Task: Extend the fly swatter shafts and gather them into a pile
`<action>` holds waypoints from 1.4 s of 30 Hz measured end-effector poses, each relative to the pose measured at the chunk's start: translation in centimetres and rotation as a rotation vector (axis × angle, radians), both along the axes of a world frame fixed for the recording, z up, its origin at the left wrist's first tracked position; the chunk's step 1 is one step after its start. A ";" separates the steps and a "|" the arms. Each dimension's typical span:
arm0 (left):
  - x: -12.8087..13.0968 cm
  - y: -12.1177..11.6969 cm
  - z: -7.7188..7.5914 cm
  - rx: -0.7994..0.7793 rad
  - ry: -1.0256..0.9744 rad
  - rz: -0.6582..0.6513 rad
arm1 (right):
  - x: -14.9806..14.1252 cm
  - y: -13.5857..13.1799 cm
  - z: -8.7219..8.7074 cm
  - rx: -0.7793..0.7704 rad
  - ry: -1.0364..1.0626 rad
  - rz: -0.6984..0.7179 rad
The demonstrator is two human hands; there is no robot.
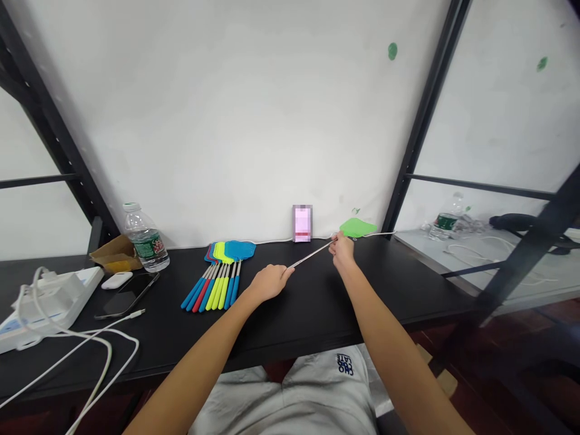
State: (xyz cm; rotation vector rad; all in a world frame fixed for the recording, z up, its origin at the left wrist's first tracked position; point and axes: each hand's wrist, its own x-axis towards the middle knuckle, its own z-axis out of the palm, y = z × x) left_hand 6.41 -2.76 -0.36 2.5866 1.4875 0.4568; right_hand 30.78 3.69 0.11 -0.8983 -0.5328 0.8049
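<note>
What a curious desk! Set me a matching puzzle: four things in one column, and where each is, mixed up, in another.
Things
1. Green plastic fly swatter
2. Clear plastic water bottle
3. Black smartphone
4. Fan of colourful-handled fly swatters

Places
A. Beside a white plastic case
B. Held between left hand and right hand
C. Upright by a brown cardboard scrap
D. Spread on the black desk

Pairs: 1B, 2C, 3A, 4D

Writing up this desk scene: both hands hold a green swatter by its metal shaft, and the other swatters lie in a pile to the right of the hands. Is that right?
Not quite: the swatter pile lies left of the hands, not right, as the head view shows. The left hand and right hand do hold the green swatter by its shaft.
</note>
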 end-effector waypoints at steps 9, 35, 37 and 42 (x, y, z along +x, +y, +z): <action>-0.8 0.1 -0.1 -0.009 0.006 -0.048 | 3.3 0.1 -0.2 -0.127 0.061 -0.202; -1.3 0.6 -0.7 0.102 0.097 0.086 | -3.9 -1.5 -1.7 -0.075 -0.098 0.187; -1.9 1.2 -0.7 0.104 0.093 0.090 | -3.8 -1.5 -1.5 -0.093 -0.081 0.241; -3.9 2.3 -0.2 0.107 0.085 0.112 | -1.0 -0.8 -1.3 -0.219 0.039 0.055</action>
